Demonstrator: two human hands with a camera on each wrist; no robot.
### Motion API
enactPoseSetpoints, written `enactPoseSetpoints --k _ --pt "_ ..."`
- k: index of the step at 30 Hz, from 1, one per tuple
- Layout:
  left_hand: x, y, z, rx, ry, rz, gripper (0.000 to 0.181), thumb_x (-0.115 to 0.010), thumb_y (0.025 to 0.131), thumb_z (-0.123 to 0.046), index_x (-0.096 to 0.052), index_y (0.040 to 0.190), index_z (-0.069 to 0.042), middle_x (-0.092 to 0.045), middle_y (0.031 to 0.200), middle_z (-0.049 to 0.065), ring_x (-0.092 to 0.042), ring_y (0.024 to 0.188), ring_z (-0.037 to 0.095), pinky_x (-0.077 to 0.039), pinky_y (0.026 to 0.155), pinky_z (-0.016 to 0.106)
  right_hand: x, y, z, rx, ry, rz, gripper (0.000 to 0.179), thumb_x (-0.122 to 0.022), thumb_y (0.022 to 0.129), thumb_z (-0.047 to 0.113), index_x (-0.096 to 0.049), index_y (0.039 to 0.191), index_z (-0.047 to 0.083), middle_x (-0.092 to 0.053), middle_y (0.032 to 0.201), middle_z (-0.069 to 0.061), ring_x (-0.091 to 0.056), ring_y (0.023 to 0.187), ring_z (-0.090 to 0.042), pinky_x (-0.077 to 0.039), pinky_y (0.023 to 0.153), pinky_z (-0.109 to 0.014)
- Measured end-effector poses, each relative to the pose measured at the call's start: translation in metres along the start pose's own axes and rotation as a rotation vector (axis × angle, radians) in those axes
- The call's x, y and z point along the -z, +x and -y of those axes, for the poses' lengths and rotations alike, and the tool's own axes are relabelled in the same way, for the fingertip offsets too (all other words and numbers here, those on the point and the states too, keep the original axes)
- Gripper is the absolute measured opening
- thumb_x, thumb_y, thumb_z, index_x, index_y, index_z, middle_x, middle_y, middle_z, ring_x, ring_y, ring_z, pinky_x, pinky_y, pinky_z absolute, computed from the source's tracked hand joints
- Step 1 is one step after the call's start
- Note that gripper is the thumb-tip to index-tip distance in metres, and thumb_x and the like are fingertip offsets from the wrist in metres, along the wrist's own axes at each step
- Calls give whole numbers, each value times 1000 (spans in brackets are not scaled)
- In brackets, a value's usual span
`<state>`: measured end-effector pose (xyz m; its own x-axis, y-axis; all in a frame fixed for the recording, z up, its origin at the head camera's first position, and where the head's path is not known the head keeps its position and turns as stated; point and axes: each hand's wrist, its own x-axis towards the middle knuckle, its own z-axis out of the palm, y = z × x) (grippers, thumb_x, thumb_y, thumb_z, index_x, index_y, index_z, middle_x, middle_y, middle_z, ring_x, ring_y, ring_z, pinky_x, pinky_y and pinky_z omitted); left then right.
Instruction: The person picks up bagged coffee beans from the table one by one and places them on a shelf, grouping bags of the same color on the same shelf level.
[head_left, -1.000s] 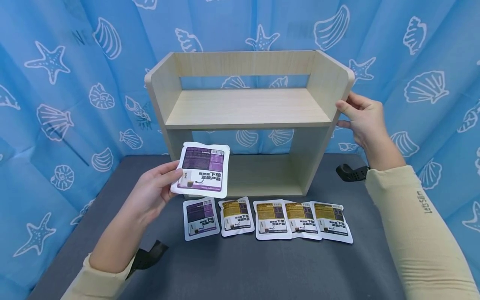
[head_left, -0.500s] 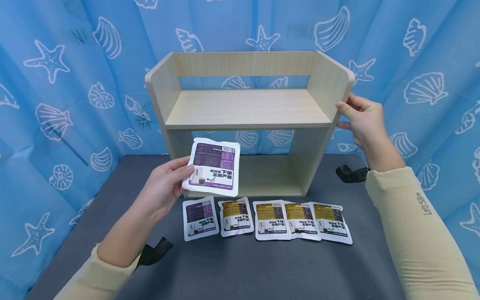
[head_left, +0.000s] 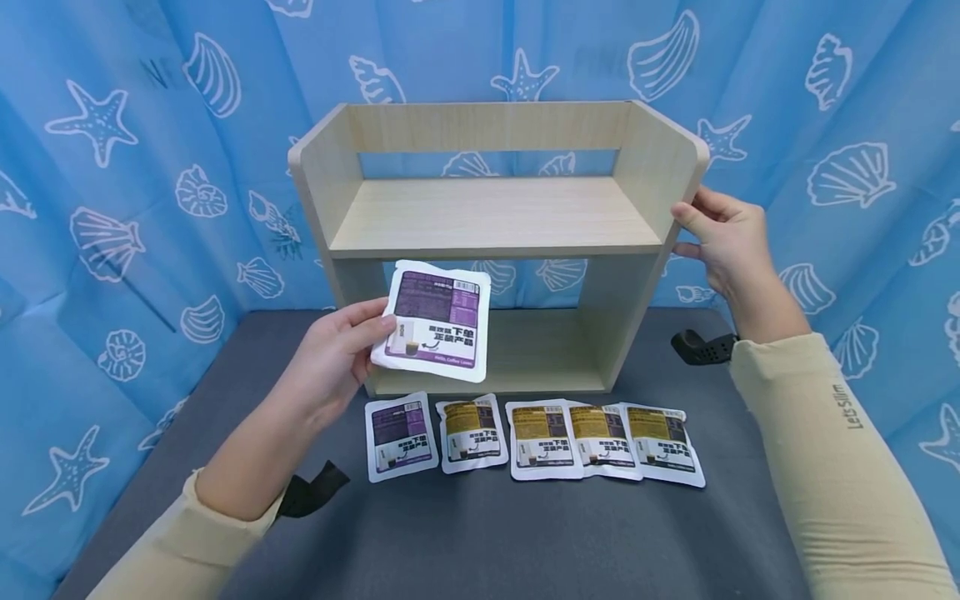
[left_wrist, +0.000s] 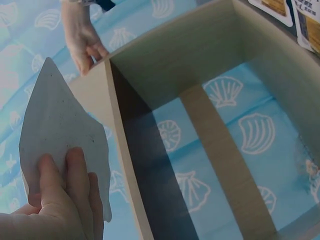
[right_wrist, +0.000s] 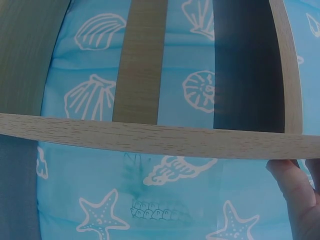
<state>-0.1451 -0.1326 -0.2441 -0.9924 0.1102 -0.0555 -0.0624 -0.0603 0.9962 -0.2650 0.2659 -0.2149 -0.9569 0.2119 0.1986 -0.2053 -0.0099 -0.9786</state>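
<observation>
A white sachet with a purple label is pinched at its lower left side by my left hand, in front of the wooden shelf's lower opening. In the left wrist view the plain back of the sachet shows, with fingertips pressed on it. My right hand touches the right side panel of the shelf, thumb on its front edge; its other fingers are partly hidden behind the panel. In the right wrist view the thumb of the right hand lies against the wooden edge.
Before the shelf on the dark grey table lies a row of sachets: one purple-labelled sachet at left, then several gold-labelled sachets, the right-hand ones overlapping. A blue curtain with shell prints hangs behind.
My left hand has carried the purple-labelled sachet to the right and slightly up, in front of the lower opening. The right hand has stayed at the shelf's side panel.
</observation>
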Motion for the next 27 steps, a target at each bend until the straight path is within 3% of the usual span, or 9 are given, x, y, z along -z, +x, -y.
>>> enactPoseSetpoints --k 9,18,27 --pt "-5 4 -6 -4 -5 -4 46 -47 103 -12 -38 146 2 -50 138 18 -64 106 14 -50 87 21 2 -2 -1 10 7 7 56 -77 80 26 -61 133 18 -63 108 5 -57 106 -13 -54 57 -20" --pt "-11 12 -16 -27 -71 15 45 -46 103 -10 -38 146 2 -50 138 17 -63 103 13 -51 82 17 3 -1 -1 7 10 11 56 -78 79 27 -62 132 19 -64 109 5 -57 108 -14 -54 58 -20" --pt "-21 19 -20 -29 -145 -7 45 -45 103 -8 -38 147 0 -50 138 16 -61 107 16 -51 82 18 2 0 -1 5 23 23 56 -78 80 25 -61 133 17 -63 108 5 -57 108 -14 -55 58 -20"
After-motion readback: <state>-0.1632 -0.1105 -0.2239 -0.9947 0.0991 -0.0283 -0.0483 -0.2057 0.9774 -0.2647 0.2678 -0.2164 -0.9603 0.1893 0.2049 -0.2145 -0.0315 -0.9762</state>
